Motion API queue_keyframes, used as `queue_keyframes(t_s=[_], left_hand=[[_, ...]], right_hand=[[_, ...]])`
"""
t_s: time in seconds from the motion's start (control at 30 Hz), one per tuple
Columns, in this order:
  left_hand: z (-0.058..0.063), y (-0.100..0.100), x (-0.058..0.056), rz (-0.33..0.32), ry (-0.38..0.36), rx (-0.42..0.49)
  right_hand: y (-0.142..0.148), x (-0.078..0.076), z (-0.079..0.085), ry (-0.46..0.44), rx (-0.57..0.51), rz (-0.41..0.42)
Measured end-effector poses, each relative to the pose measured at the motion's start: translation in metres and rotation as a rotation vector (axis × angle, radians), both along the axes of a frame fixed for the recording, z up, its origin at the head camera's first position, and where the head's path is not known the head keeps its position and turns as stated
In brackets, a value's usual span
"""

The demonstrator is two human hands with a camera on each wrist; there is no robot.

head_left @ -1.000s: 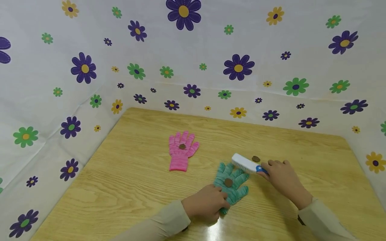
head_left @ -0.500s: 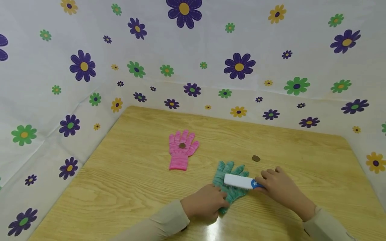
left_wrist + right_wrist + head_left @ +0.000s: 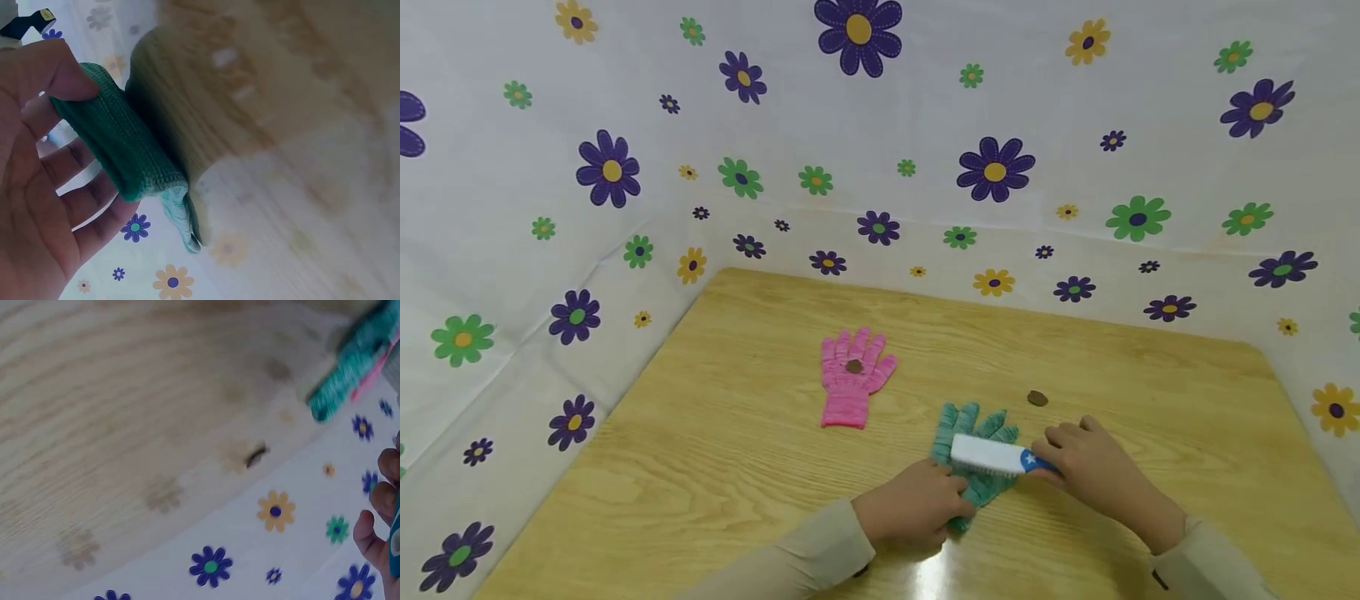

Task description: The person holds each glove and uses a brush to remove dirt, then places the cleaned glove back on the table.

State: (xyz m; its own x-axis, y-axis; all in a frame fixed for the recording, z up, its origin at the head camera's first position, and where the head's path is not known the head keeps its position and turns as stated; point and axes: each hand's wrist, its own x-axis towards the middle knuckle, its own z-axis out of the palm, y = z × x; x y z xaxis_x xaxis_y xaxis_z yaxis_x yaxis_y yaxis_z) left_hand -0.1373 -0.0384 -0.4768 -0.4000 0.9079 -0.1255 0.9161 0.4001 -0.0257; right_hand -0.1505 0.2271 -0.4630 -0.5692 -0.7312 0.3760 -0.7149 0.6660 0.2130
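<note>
A green knitted glove (image 3: 946, 425) lies on the table with its fingers pointing away. My left hand (image 3: 913, 504) pinches its cuff; in the left wrist view the thumb lies over the ribbed cuff (image 3: 119, 137) and the fingers are behind it. In my right hand (image 3: 1097, 467) is a scrubbing brush (image 3: 988, 454) with a white head and blue handle, gripped by the handle. The brush lies across the glove's palm, bristles down, and hides the palm's brown patch. The right wrist view catches only part of the handle (image 3: 395, 544) and some glove fingers (image 3: 340, 387).
A pink knitted glove (image 3: 846, 404) with a brown patch (image 3: 853, 366) on it lies to the left. Behind my right hand, a small flat brown piece (image 3: 1037, 398) sits on the wooden table (image 3: 737, 467). A flower-patterned white sheet (image 3: 910, 117) rises behind the table.
The right hand has brought the brush from the green glove's fingertips down onto its palm, covering the brown patch. Since half a second ago the brush has tilted slightly. My left hand stays on the cuff.
</note>
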Motion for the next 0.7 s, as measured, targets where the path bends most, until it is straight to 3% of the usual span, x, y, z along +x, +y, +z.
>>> queue_keyframes(t_s=[0.07,0.13,0.27,0.43,0.7], left_hand=[[0.0,0.0,0.0,0.003,-0.022,-0.003],[-0.001,-0.001,0.001,0.001,-0.034,-0.005],[-0.002,-0.002,0.002,-0.007,-0.042,0.002],[-0.002,-0.002,0.001,-0.011,-0.043,0.006],[-0.001,-0.004,0.002,-0.018,-0.011,0.019]], right_hand=[[-0.004,0.001,-0.003,0.017,0.045,0.056],[-0.007,0.001,-0.005,0.041,0.075,0.057],[-0.006,-0.003,-0.007,0.037,0.074,0.015],[-0.003,-0.008,-0.009,-0.041,0.067,-0.017],[0.008,-0.018,-0.009,-0.138,0.066,-0.144]])
